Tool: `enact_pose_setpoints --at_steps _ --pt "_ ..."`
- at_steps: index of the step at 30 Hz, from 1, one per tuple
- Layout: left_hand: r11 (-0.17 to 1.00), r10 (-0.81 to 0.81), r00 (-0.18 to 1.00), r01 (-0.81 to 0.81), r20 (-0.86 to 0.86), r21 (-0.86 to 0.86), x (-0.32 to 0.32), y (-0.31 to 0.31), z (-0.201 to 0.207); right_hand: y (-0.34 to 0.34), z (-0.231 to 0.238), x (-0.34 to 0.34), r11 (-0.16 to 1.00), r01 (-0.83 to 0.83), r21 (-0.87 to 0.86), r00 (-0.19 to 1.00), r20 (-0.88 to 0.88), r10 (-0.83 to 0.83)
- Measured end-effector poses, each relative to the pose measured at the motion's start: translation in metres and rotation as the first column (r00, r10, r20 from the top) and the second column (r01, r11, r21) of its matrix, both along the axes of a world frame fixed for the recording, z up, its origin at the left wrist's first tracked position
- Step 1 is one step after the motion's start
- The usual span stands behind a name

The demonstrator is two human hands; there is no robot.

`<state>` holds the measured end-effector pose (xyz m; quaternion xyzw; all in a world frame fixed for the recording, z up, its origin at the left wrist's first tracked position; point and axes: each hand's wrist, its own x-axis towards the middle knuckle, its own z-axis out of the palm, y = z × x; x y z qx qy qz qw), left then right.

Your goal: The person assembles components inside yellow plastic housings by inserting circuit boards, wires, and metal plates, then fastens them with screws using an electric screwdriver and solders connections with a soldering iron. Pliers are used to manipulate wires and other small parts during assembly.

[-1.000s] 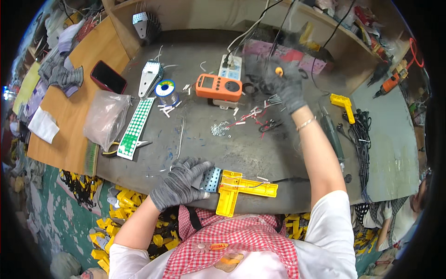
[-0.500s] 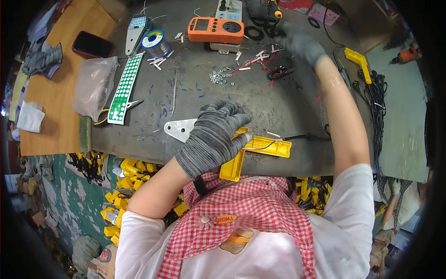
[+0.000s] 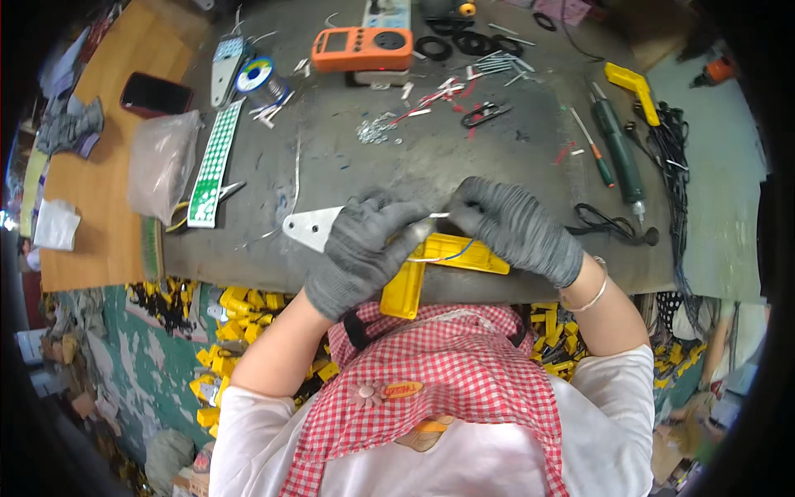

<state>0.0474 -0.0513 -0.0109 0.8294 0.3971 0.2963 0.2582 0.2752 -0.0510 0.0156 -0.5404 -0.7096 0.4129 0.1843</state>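
Note:
My left hand (image 3: 368, 248), in a grey knit glove, grips the corner of an L-shaped yellow plastic housing (image 3: 403, 290), thumb toward the right. From under its fingers a silver triangular metal plate (image 3: 312, 228) with holes sticks out to the left. My right hand (image 3: 517, 228), gloved alike, is closed in a pinch above the housing's right arm. A thin pale piece (image 3: 439, 215) runs between the fingertips of both hands; too small to tell its kind. A blue-and-white wire (image 3: 454, 253) lies along the open housing. The gloves hide the housing's corner.
Nuts (image 3: 377, 128), white sleeves with red wires (image 3: 447, 89) and long screws (image 3: 501, 65) lie beyond my hands. An orange meter (image 3: 362, 50) stands behind. To the right are an electric screwdriver (image 3: 617, 149) and a screwdriver (image 3: 596, 157); to the left, a solder spool (image 3: 258, 76).
My right hand has come back from the far right of the table to beside my left hand, and now pinches the pale piece. Long screws and tools it covered are visible.

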Motion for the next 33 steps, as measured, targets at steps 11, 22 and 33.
enact_pose_setpoints --at_steps 11,22,33 --pt "0.997 0.064 0.980 -0.054 0.189 -0.058 -0.017 -0.005 -0.039 -0.009 -0.014 -0.012 0.993 -0.083 0.083 0.948 0.313 0.053" --pt "0.946 0.166 0.964 -0.096 0.208 -0.309 -0.014 -0.002 -0.050 -0.011 -0.035 -0.010 0.895 -0.268 0.356 0.955 0.219 0.199" --pt "0.982 0.002 0.994 -0.024 0.112 0.189 -0.001 -0.023 -0.017 -0.015 -0.038 -0.012 0.938 -0.127 0.323 0.970 -0.159 0.186"
